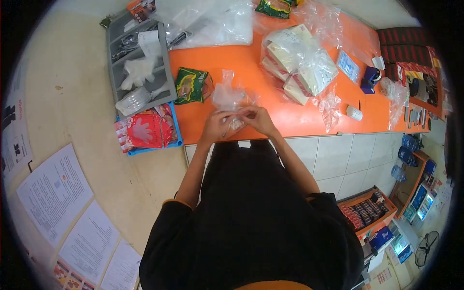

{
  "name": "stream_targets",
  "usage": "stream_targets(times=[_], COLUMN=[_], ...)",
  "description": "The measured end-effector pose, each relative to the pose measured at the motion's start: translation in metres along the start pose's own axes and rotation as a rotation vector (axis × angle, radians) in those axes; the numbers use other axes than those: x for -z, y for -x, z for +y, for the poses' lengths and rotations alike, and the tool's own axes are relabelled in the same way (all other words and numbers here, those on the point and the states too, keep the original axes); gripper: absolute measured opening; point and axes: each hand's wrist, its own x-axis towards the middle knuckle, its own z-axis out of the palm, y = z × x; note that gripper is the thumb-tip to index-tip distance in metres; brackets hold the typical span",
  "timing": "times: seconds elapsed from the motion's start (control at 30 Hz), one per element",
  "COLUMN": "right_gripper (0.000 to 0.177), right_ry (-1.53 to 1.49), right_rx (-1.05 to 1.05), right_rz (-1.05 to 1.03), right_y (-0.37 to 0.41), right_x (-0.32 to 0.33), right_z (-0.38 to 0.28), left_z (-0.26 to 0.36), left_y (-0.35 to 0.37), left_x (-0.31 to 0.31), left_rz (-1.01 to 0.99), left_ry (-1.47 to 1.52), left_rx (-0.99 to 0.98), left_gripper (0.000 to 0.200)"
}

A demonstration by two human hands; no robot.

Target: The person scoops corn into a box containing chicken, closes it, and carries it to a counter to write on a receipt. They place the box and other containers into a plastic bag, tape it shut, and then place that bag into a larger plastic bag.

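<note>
A clear plastic bag (228,96) with small pale contents at its lower end lies at the front edge of the orange counter (241,63). My left hand (217,125) is closed on the bag's left side, fingers bent inward. From the right, my right hand (257,120) pinches the same bag, its fingertips close to those of the left. The contents show between the two hands, too small to name. Just left of the bag lies a green packet (190,86) with a yellow pattern.
A grey divided tray (166,72) with plastic gloves and cutlery stands at the left, by a blue basket (180,130) of red packets. Boxes in a clear bag (299,63) sit to the right. Beyond them are a white cup (354,113) and a blue holder (370,79).
</note>
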Motion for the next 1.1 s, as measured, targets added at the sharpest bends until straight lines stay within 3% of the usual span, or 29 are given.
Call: stream_targets(times=[0.2,0.27,0.33,0.5,0.7,0.8,0.9,1.1], right_gripper=[0.013,0.013,0.013,0.014,0.015,0.015,0.014,0.014], right_ry=[-0.045,0.002,-0.035,-0.066,0.110,-0.063,0.094,0.049], right_rx=[-0.024,0.010,0.037,0.027,0.097,0.082,0.061,0.105], right_rz=[-0.087,-0.092,-0.074,-0.039,-0.032,0.078,0.029,0.041], right_y=[-0.004,-0.003,0.000,0.006,0.009,0.011,0.010,0.006], right_x=[0.012,0.015,0.014,0.012,0.007,0.003,0.005,0.004], right_z=[0.006,0.013,0.011,0.002,0.004,0.004,0.000,0.001], left_z=[-0.004,-0.019,-0.006,-0.002,-0.004,-0.002,-0.005,-0.013], left_y=[0.005,0.004,0.002,-0.004,-0.006,-0.007,-0.006,-0.004], left_x=[-0.010,-0.015,-0.013,-0.012,-0.008,-0.007,-0.008,-0.008], left_rz=[0.047,0.006,0.032,-0.015,-0.063,-0.091,-0.085,-0.066], left_ry=[-0.150,-0.263,-0.076,-0.074,-0.031,-0.068,-0.107,-0.051], left_rx=[-0.080,-0.297,-0.090,-0.053,-0.020,-0.004,-0.025,-0.019], left_gripper=[0.016,0.015,0.012,0.012,0.013,0.014,0.015,0.016])
